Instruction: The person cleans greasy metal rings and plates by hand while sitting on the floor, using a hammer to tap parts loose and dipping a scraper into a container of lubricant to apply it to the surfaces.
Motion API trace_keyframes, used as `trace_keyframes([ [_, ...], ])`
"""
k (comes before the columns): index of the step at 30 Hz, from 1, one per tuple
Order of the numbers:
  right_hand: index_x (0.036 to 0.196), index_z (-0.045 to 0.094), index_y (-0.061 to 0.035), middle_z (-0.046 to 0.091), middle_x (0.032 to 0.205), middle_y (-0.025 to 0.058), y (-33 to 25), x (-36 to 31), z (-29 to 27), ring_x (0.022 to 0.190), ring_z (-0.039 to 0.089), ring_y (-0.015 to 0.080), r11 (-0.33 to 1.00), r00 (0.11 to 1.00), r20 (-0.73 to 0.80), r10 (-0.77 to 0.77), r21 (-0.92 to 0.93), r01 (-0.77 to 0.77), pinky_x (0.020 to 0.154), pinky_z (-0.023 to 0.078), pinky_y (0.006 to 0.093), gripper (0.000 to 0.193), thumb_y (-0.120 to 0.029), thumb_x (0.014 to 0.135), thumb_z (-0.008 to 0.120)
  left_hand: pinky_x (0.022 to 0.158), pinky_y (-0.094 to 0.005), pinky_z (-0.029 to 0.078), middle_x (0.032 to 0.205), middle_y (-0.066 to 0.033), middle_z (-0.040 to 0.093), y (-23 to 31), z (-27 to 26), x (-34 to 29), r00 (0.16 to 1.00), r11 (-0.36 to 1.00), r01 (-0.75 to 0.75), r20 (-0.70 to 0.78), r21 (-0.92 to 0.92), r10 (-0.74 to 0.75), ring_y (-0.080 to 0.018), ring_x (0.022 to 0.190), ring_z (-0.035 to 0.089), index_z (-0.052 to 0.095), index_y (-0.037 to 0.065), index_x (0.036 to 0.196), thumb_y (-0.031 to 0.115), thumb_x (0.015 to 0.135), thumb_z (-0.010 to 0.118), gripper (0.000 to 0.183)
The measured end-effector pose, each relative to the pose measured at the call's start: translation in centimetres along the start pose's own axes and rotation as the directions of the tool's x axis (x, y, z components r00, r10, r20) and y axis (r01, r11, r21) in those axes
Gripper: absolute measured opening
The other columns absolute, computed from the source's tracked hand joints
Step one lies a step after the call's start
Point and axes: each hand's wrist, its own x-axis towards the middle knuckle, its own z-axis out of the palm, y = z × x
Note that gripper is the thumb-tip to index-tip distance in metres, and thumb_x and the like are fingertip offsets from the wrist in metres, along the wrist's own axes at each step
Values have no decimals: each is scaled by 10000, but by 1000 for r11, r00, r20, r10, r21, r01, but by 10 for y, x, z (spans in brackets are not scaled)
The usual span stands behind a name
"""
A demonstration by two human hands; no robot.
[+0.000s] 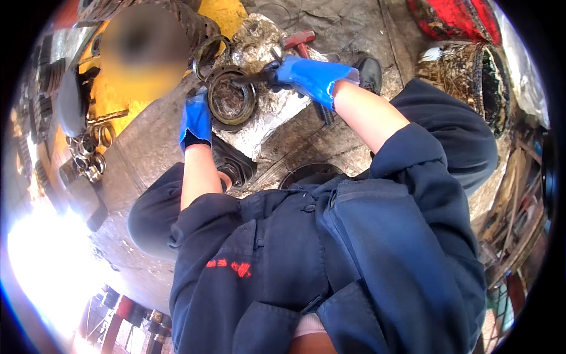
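Observation:
A thick, greasy metal ring [248, 112] lies on a crumpled, dirty sheet [272, 118] on the floor between my feet. My left hand [196, 112], in a blue glove with dark fingers, grips the ring's left rim; its fingertips are partly hidden. My right hand [289, 72], gloved the same way, is closed around a dark, flat, blade-like tool [252, 78]. The tool's tip reaches over the ring's upper edge; I cannot tell its exact kind. Beyond the ring, a thinner metal ring [203, 56] stands tilted. A red-headed hammer [298, 39] lies past my right hand.
At the far left are a yellow surface [127, 112] and a person with a blurred head [143, 50]. Several shiny rings [94, 147] are heaped there. A greasy drum [466, 82] lies at the far right, near a red container [454, 20]. Scrap [513, 218] lines the right edge.

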Motion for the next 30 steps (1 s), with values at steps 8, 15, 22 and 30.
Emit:
trace_keyframes([
  [8, 1239, 698, -177, 704, 1230, 58, -103, -62, 25, 1066, 693, 264, 652, 915, 143, -378, -660, 373, 934, 558, 396, 331, -107, 927, 610, 868, -369, 494, 1069, -135, 724, -32, 1, 13, 994, 979, 105, -17, -172, -110, -236, 986, 650, 676, -6, 1176, 340, 989, 538, 417],
  [15, 1230, 711, -188, 711, 1202, 80, -145, -103, 37, 1097, 686, 229, 459, 963, 256, -80, -849, 264, 931, 548, 395, 328, -206, 911, 637, 853, -366, 501, 1049, -141, 726, -22, -1, 4, 998, 989, 37, -38, -140, -42, -239, 963, 654, 684, -17, 1158, 316, 996, 524, 403],
  [22, 1130, 743, -247, 766, 910, 6, -16, -48, -4, 716, 700, 126, 999, 998, 43, 40, -33, -38, 625, 539, 301, 259, -206, 874, 725, 849, -353, 497, 1061, -113, 734, -22, 3, 10, 995, 993, 77, -58, -86, -82, -218, 961, 652, 699, -8, 1167, 311, 1016, 503, 404],
  [30, 910, 679, -53, 573, 633, 43, 93, -43, 113, 474, 486, 180, 270, 936, 238, 261, 912, -308, 437, 374, 341, 226, -277, 942, 686, 839, -352, 496, 1061, -106, 723, -8, 9, 9, 994, 987, 92, -40, -130, -98, -216, 938, 641, 698, -4, 1159, 322, 1002, 518, 404],
])
